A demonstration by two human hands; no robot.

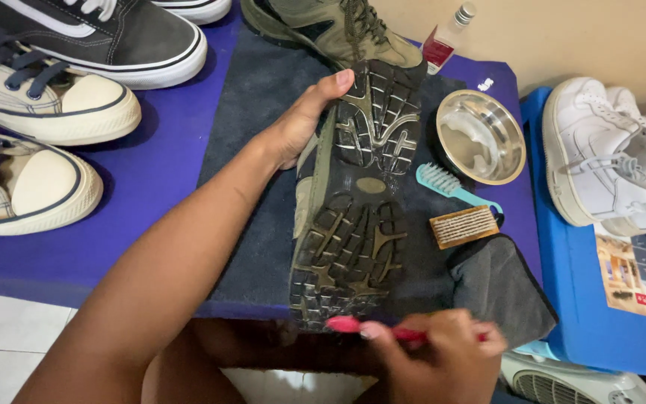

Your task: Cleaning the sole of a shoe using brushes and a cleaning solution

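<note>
The left hand [298,123] holds an olive hiking boot [357,194] with its black lugged sole turned up, the fingers closed around the toe end, over a dark grey mat [259,97] on the purple surface [158,164]. The right hand [443,355] grips a red toothbrush [353,325], fingers closed on its handle, and the brush head touches the heel edge of the sole. Just right of the boot lie a teal brush [446,185], a wooden brush [463,227] and a grey cloth [502,288]. A steel bowl [480,137] stands near the boot's toe, on the right. The second olive boot [338,26] stands behind it.
</note>
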